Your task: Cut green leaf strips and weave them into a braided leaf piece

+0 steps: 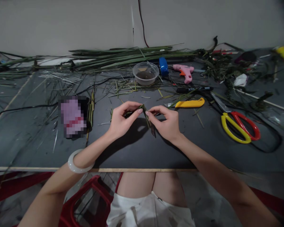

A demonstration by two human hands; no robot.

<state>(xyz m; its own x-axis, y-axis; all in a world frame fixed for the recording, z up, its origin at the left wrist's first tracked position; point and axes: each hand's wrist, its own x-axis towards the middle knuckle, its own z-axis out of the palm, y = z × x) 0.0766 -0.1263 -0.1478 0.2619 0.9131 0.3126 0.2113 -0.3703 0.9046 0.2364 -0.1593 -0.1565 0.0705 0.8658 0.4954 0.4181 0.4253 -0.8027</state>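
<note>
Between my two hands, above the middle of the dark table, is a folded green leaf strip (pixel 147 118) with its brownish end hanging down. My left hand (pixel 124 118) pinches its upper part between thumb and fingertips. From the other side my right hand (pixel 165 121) pinches the same strip, thumb and index finger pressed together. The exact fold is partly hidden by the fingertips. Just beyond my right hand lies a yellow utility knife (pixel 189 103), its blade pointing left. Left of my left hand, a bundle of leaf strips (pixel 91 113) rests beside a blurred phone (pixel 73 116).
Long green leaves (pixel 123 56) lie along the wall. In front of them stand a clear plastic bowl (pixel 145 74), a blue tape roll (pixel 163 66) and a pink glue gun (pixel 184 72). Scissors (pixel 239 126) with red and yellow handles, a black marker (pixel 196 90) and a black cable (pixel 272 148) are at right.
</note>
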